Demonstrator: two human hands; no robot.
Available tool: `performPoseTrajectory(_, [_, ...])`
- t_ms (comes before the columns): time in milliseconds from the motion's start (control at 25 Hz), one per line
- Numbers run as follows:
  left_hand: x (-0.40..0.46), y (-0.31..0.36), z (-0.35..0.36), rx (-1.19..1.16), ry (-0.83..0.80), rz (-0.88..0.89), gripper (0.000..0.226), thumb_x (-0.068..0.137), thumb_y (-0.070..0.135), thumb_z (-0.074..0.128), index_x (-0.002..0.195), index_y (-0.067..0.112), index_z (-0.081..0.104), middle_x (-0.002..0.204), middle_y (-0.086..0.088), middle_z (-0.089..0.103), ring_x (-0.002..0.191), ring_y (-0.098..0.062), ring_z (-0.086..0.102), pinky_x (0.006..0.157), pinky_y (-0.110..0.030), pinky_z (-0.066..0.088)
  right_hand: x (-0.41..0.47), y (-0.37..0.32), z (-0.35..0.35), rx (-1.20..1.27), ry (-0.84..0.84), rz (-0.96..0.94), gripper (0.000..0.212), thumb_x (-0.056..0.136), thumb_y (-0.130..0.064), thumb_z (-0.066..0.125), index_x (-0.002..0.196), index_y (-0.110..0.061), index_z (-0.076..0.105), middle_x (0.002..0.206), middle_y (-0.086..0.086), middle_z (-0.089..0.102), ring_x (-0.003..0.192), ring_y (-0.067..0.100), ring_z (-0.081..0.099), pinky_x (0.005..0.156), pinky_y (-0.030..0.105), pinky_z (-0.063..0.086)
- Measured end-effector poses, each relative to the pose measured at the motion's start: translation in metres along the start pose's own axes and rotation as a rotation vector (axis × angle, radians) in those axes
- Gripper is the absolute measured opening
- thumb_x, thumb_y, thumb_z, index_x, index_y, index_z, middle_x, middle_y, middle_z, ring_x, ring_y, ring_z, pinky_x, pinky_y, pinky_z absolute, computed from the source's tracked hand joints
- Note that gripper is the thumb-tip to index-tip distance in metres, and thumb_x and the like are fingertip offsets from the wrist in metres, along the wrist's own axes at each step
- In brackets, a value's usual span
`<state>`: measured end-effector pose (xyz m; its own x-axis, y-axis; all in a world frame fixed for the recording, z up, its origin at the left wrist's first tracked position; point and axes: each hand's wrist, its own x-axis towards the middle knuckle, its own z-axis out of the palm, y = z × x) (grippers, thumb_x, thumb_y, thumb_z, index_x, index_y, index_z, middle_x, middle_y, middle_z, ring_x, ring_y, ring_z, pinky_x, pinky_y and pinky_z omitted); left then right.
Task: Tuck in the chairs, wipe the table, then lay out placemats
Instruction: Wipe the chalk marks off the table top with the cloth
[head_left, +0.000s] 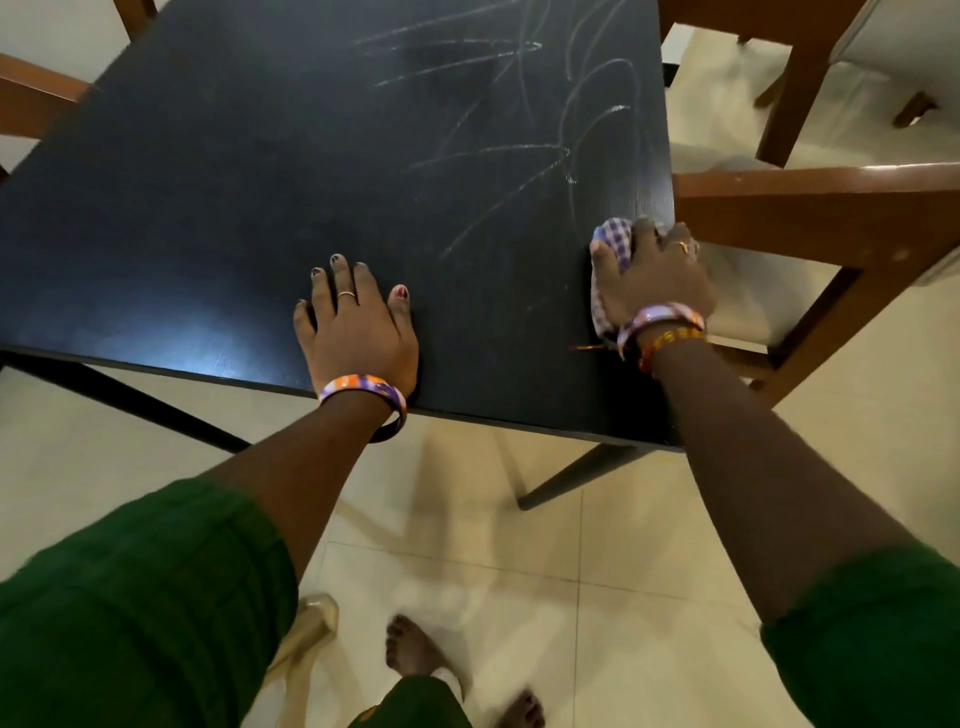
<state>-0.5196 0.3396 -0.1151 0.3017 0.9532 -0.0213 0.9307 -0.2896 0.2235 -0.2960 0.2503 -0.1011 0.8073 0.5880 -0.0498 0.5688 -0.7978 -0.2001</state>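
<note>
Wiping the dark counter (260, 182) with a checked cloth (615, 239).

My right hand (652, 275) clenches the crumpled purple-and-white cloth at the counter's right edge, just beside a brown wooden chair (810, 218). My left hand (358, 327) lies flat, fingers spread, on the matte black top near its front edge. Pale chalky scribbles (519, 130) streak the far surface.

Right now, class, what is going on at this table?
A person is wiping a dark table. The right hand grips a bunched checked cloth near the table's right edge, while the left hand rests flat on the near edge. Pale scribbled marks cover the far right part of the tabletop. A wooden chair stands close at the right side. No placemats are in view.
</note>
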Motion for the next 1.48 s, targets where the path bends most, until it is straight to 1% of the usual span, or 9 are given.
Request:
performPoseTrajectory(200, [-0.001, 0.003, -0.001, -0.009, 0.000, -0.008, 0.056, 0.101, 0.040, 0.020, 0.147, 0.009, 0.024, 0.158, -0.008, 0.015, 0.147, -0.028, 0.009, 0.117, -0.046, 0.010, -0.087, 0.010, 0.003, -0.125, 0.029, -0.002, 0.072, 0.091, -0.064, 0.027, 0.151, -0.024, 0.017, 0.157, 0.012, 0.017, 0.136, 0.040, 0.030, 0.094, 0.052, 0.047])
performPoseTrajectory(360, [0.001, 0.003, -0.001, 0.007, 0.001, -0.018, 0.055, 0.100, 0.040, 0.020, 0.147, 0.010, 0.025, 0.158, -0.007, 0.016, 0.147, -0.027, 0.009, 0.117, -0.046, 0.010, 0.004, -0.023, 0.000, -0.090, -0.085, 0.017, 0.074, 0.092, -0.064, 0.023, 0.152, -0.023, 0.012, 0.159, 0.012, 0.008, 0.142, 0.048, 0.002, 0.107, 0.066, 0.021])
performPoseTrajectory(480, [0.001, 0.002, 0.000, 0.006, 0.013, -0.020, 0.054, 0.100, 0.040, 0.022, 0.146, 0.011, 0.026, 0.158, -0.006, 0.017, 0.147, -0.026, 0.010, 0.117, -0.045, 0.010, 0.017, -0.037, 0.002, -0.123, -0.094, -0.164, 0.072, 0.091, -0.065, 0.022, 0.151, -0.027, 0.010, 0.160, 0.007, 0.002, 0.142, 0.044, -0.013, 0.110, 0.066, 0.001])
performPoseTrajectory(640, [0.001, 0.002, -0.001, -0.006, 0.012, -0.026, 0.053, 0.100, 0.039, 0.022, 0.146, 0.011, 0.027, 0.158, -0.006, 0.017, 0.147, -0.026, 0.011, 0.117, -0.045, 0.010, -0.085, -0.009, 0.014, -0.050, 0.019, -0.490, 0.070, 0.088, -0.064, 0.021, 0.149, -0.030, 0.020, 0.159, 0.003, 0.015, 0.146, 0.032, 0.010, 0.116, 0.052, 0.010])
performPoseTrajectory(880, [0.003, 0.002, 0.001, -0.035, 0.021, -0.044, 0.053, 0.100, 0.039, 0.022, 0.146, 0.014, 0.027, 0.158, -0.004, 0.018, 0.147, -0.024, 0.010, 0.117, -0.043, 0.010, 0.008, -0.037, 0.007, -0.051, -0.057, -0.169, 0.070, 0.094, -0.058, 0.030, 0.149, -0.016, 0.018, 0.157, 0.014, 0.015, 0.144, 0.039, 0.010, 0.116, 0.055, 0.008])
performPoseTrajectory(1120, [0.002, 0.001, 0.000, -0.035, 0.025, -0.040, 0.051, 0.100, 0.034, 0.027, 0.147, 0.014, 0.025, 0.158, -0.003, 0.017, 0.147, -0.023, 0.010, 0.117, -0.042, 0.010, -0.064, -0.064, 0.026, -0.071, -0.037, -0.644, 0.074, 0.085, -0.069, 0.033, 0.148, -0.030, 0.025, 0.158, 0.004, 0.017, 0.145, 0.031, 0.014, 0.115, 0.050, 0.013])
performPoseTrajectory(1240, [0.001, 0.002, 0.000, -0.047, 0.015, -0.039, 0.052, 0.100, 0.035, 0.025, 0.148, 0.015, 0.023, 0.158, -0.003, 0.015, 0.147, -0.024, 0.008, 0.118, -0.043, 0.010, -0.051, -0.021, 0.017, -0.092, -0.030, -0.472, 0.071, 0.086, -0.070, 0.025, 0.148, -0.035, 0.021, 0.159, 0.001, 0.016, 0.146, 0.030, 0.012, 0.116, 0.051, 0.013])
performPoseTrajectory(1360, [0.001, 0.002, -0.003, -0.060, -0.001, -0.044, 0.052, 0.100, 0.034, 0.024, 0.148, 0.015, 0.021, 0.159, -0.003, 0.013, 0.147, -0.024, 0.007, 0.118, -0.042, 0.008, 0.010, -0.057, 0.019, -0.039, -0.073, -0.242, 0.065, 0.093, -0.063, 0.024, 0.150, -0.034, 0.014, 0.160, 0.000, 0.006, 0.146, 0.032, 0.003, 0.117, 0.055, 0.006])
performPoseTrajectory(1480, [-0.001, 0.002, -0.003, -0.067, 0.005, -0.034, 0.051, 0.100, 0.032, 0.025, 0.148, 0.014, 0.020, 0.159, -0.004, 0.013, 0.147, -0.023, 0.006, 0.117, -0.042, 0.008, 0.003, -0.126, 0.031, -0.035, -0.081, -0.397, 0.063, 0.094, -0.058, 0.027, 0.151, -0.032, 0.016, 0.160, -0.001, 0.007, 0.146, 0.032, 0.005, 0.117, 0.052, 0.006])
